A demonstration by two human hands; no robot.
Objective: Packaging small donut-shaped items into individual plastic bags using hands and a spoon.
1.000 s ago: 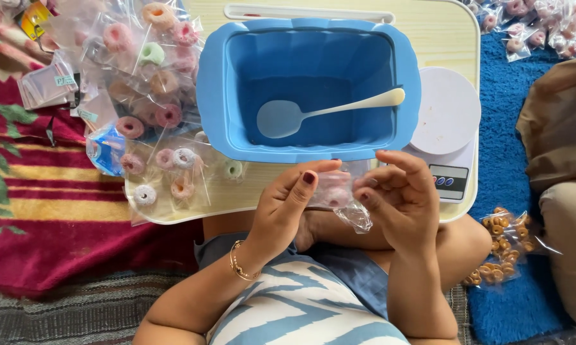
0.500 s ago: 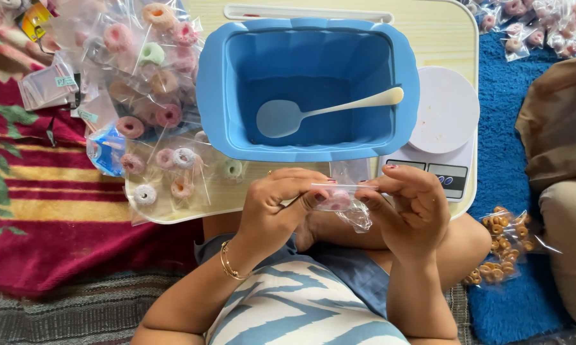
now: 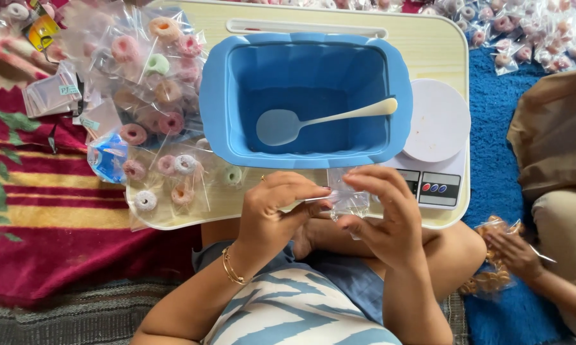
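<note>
Over lap tray (image 3: 428, 48) edge | clear packet (image 3: 347, 199) between both hands | left fingers (image 3: 304, 191), right fingers (image 3: 371, 182) pinched on it

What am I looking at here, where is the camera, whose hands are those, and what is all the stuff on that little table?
The camera sits on a person's head and looks down at their lap. Their left hand and right hand together hold a small clear plastic bag. In front is a pale lap table bearing a blue tub with a cream spoon inside, a white kitchen scale, and a pile of bagged ring-shaped sweets. At right, another person's hand rests by a bag of rings.
</note>
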